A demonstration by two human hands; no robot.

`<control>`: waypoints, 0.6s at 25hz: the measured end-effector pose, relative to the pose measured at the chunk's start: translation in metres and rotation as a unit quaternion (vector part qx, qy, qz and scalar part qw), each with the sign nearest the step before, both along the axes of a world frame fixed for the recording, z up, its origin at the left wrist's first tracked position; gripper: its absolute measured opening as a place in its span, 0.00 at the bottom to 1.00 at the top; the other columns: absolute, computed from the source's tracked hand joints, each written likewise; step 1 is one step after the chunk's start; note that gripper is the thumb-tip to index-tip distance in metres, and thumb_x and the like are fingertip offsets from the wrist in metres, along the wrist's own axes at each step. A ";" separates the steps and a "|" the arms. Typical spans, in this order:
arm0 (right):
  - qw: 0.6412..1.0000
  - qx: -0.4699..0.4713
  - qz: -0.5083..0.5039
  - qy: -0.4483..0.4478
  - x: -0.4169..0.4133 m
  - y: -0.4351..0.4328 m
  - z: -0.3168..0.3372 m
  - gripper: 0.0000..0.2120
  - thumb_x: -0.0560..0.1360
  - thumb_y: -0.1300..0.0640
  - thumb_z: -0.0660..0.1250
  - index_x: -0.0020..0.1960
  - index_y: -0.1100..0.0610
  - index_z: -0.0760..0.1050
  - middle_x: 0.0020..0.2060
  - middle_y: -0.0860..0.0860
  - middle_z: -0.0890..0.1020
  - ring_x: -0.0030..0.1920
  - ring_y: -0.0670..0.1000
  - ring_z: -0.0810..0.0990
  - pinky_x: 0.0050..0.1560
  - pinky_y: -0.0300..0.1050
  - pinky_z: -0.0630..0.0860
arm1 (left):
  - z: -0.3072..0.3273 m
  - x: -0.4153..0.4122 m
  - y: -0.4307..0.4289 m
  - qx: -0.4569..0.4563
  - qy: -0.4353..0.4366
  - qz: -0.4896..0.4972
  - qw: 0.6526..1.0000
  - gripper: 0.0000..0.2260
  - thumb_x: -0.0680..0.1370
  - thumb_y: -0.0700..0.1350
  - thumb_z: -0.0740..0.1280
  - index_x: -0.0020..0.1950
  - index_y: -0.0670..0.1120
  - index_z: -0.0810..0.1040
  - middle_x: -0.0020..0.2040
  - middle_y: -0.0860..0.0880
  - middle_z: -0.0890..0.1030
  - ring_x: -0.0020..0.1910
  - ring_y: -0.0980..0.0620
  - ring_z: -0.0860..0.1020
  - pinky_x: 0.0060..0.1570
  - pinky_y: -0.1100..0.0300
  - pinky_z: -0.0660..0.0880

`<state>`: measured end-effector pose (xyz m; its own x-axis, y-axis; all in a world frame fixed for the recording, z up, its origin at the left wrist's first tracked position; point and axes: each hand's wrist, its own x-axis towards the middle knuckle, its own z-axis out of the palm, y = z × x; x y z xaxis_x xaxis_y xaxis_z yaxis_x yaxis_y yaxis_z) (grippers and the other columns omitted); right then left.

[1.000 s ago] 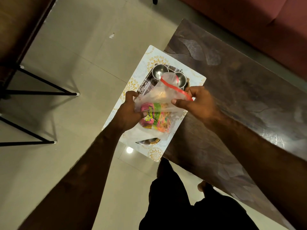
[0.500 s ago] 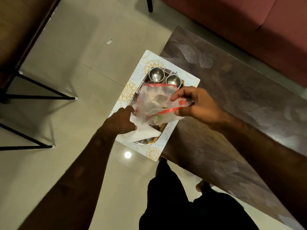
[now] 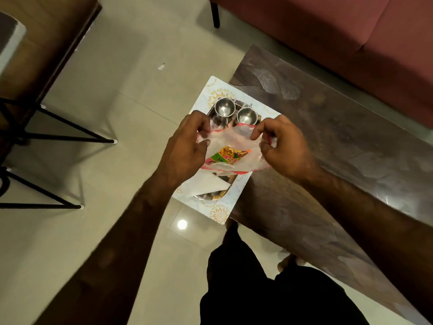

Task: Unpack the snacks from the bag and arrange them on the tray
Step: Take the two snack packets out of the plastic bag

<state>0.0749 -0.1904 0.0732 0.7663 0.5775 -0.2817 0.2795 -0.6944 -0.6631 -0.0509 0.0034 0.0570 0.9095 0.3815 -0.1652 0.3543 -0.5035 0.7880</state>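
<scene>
A clear plastic bag (image 3: pixel 234 139) with a red rim hangs open above the tray. My left hand (image 3: pixel 186 146) pinches its left rim and my right hand (image 3: pixel 283 146) pinches its right rim, holding the mouth apart. Inside lies a bright snack packet (image 3: pixel 230 154), pink, green and orange. Below the bag sits a steel tray (image 3: pixel 212 197) on a white patterned mat (image 3: pixel 219 213). Two small steel cups (image 3: pixel 224 108) stand at the tray's far end. Some brown snacks (image 3: pixel 218 195) and a white paper piece (image 3: pixel 206 185) show at the tray's near end.
The mat overhangs the left end of a dark marbled table (image 3: pixel 339 160). A red sofa (image 3: pixel 351 31) runs behind the table. A wooden table with black metal legs (image 3: pixel 46 137) stands at the left on the tiled floor. My legs in dark clothing (image 3: pixel 269 289) are below.
The bag has turned so that its mouth faces me. My left hand has come up from the bag's lower corner to its rim, and both hands now spread the opening.
</scene>
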 end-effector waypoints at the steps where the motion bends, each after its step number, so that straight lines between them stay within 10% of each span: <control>1: 1.000 0.002 -0.005 -0.025 0.002 -0.003 0.003 0.19 0.68 0.76 0.65 0.44 0.54 0.83 0.45 0.51 0.75 0.44 0.46 0.74 0.41 0.26 0.67 | 0.003 -0.004 0.003 0.024 -0.021 0.003 0.999 0.13 0.76 0.35 0.67 0.51 0.51 0.68 0.49 0.56 0.73 0.40 0.63 0.73 0.40 0.66 0.69; 7: 0.992 -0.008 -0.011 -0.127 0.017 -0.012 0.016 0.18 0.75 0.72 0.64 0.57 0.57 0.86 0.54 0.54 0.85 0.52 0.53 0.83 0.55 0.52 0.82 | 0.012 -0.012 0.005 0.061 -0.048 0.038 0.996 0.10 0.77 0.39 0.70 0.51 0.48 0.70 0.45 0.55 0.73 0.38 0.58 0.69 0.37 0.60 0.69; 15: 0.981 -0.023 0.053 -0.186 0.003 -0.007 0.033 0.17 0.72 0.67 0.65 0.52 0.52 0.86 0.54 0.52 0.81 0.58 0.55 0.75 0.53 0.47 0.73 | 0.004 -0.011 -0.018 0.128 0.021 0.022 0.991 0.12 0.84 0.57 0.59 0.49 0.49 0.69 0.29 0.54 0.70 0.32 0.45 0.73 0.34 0.54 0.71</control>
